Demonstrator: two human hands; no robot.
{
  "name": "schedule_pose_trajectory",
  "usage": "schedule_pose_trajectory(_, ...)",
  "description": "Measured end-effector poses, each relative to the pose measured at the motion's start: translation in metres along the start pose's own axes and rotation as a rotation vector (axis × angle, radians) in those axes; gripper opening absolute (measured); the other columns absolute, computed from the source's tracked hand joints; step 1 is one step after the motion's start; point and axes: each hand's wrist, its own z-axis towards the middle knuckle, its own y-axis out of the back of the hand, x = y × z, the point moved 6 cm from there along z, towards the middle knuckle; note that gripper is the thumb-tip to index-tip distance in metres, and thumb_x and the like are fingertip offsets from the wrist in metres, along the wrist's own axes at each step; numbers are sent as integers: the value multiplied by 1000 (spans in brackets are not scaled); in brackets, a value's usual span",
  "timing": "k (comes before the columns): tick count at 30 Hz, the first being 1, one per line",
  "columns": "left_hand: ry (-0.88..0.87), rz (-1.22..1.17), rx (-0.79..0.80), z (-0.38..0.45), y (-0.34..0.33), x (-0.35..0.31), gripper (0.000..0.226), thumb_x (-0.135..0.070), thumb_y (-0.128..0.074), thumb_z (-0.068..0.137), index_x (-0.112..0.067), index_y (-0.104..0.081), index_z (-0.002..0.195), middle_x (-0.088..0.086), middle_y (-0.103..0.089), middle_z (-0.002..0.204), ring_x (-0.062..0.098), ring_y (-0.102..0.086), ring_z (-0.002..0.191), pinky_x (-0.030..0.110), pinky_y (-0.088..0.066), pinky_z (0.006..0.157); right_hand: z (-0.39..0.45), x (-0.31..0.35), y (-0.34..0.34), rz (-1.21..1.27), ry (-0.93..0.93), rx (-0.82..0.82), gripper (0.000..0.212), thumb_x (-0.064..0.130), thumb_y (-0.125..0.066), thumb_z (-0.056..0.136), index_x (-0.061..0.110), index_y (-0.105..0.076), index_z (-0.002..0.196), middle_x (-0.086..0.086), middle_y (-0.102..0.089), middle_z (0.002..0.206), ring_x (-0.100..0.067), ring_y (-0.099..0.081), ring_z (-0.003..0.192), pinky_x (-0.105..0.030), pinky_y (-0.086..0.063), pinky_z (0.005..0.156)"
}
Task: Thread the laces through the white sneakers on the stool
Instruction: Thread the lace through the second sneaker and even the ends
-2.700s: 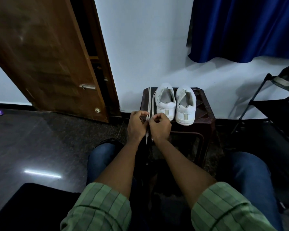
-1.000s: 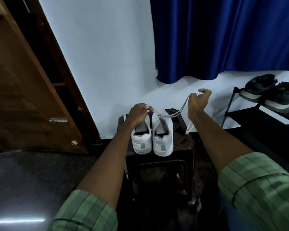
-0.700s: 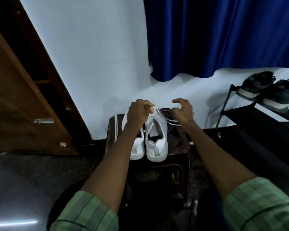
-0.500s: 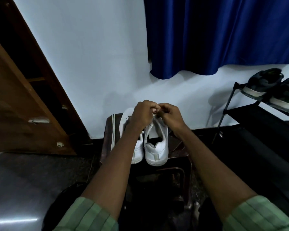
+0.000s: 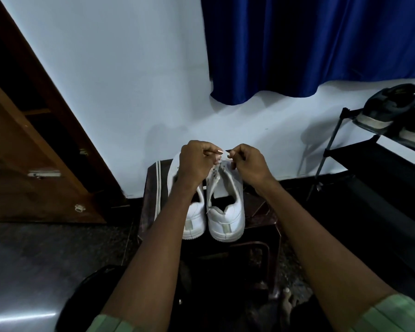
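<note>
Two white sneakers sit side by side on a dark stool (image 5: 261,216), heels toward the person, toes toward the wall, prob. so the lace holes face up and are easy to reach. The left sneaker (image 5: 195,219) is partly hidden under the left arm. The right sneaker (image 5: 225,212) shows its open top and a row of small holes near the front. Both hands are up over the front of the right sneaker, close together but not touching. The left hand (image 5: 197,161) has its fingers curled and pinches the white tip of a lace (image 5: 219,152) between thumb and finger. The right hand (image 5: 246,164) is curled too and seems to pinch another bit of lace right by it; that bit is too small to see well. The lace end sits just above the front holes, between the 2 hands, so it looks ready to go into a hole. A second lace (image 5: 157,188) lies flat along the left edge of the stool, well apart from the hands, likely kept for the other sneaker.
</note>
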Motion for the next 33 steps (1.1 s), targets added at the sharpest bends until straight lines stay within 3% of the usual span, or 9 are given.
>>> schedule_pose_trajectory(5,-17,45,1,-7,0,-6,16,-8,-85,81,-24,-83,86,-7,-76,68,7,-74,64,38,-64,76,-3,4,-4,-20,58,51,19,28,-73,96,20,-71,79,6,-68,70,-9,-58,64,-33,-47,67)
schedule_pose_trajectory(9,-10,61,40,-8,3,-7,19,-10,-85,80,-25,-83,92,-8,-76,70,6,-75,70,36,-64,81,-1,3,5,-21,-8,5,11,27,-77,89,19,-78,81,6,-77,78,-17,-72,77,-41,-60,76)
schedule_pose_trajectory(13,51,219,84,-9,4,-3,15,-18,-83,80,-27,-83,92,-17,-76,73,-5,-71,77,25,-59,84,-6,12,31,-466,57,-148,11,30,-68,91,23,-75,86,6,-74,85,-22,-67,78,-31,-51,69)
schedule_pose_trajectory(17,128,316,118,-10,4,-1,12,-20,-75,83,-26,-85,84,-13,-80,89,2,-72,89,11,-50,71,-16,17,26,-685,208,-84,9,25,-64,94,26,-73,95,4,-72,105,-27,-67,91,-31,-41,70)
schedule_pose_trajectory(20,181,339,203,-11,1,-1,10,-27,-76,82,-23,-84,86,-11,-80,90,7,-73,89,25,-59,82,-18,14,19,-613,180,-14,13,22,-64,93,26,-75,97,1,-75,100,-28,-68,92,-32,-46,71)
schedule_pose_trajectory(24,246,355,284,-14,-6,-3,35,-41,-67,63,-15,-79,81,1,-78,86,22,-74,83,36,-61,80,-19,14,11,-555,156,-6,16,19,-60,92,24,-75,96,0,-76,97,-29,-68,93,-34,-51,73)
schedule_pose_trajectory(27,255,324,291,-16,-9,-5,43,-36,-63,57,-10,-81,86,10,-79,91,28,-76,90,46,-63,84,-19,18,6,-577,183,-30,14,22,-61,93,22,-74,96,-2,-75,98,-31,-68,93,-32,-45,70)
schedule_pose_trajectory(31,291,277,298,-21,-12,-2,22,-18,-68,60,-31,-77,75,-3,-79,78,23,-77,81,45,-64,84,-18,19,2,-648,214,-50,15,22,-55,94,16,-69,96,-7,-73,102,-36,-67,96,-36,-48,73)
schedule_pose_trajectory(33,294,265,287,-22,-11,-2,33,-13,-68,61,-41,-74,77,-12,-77,77,20,-76,79,42,-64,84,-18,19,2,-693,229,-28,15,21,-53,95,13,-66,99,-10,-72,107,-39,-66,100,-38,-47,75)
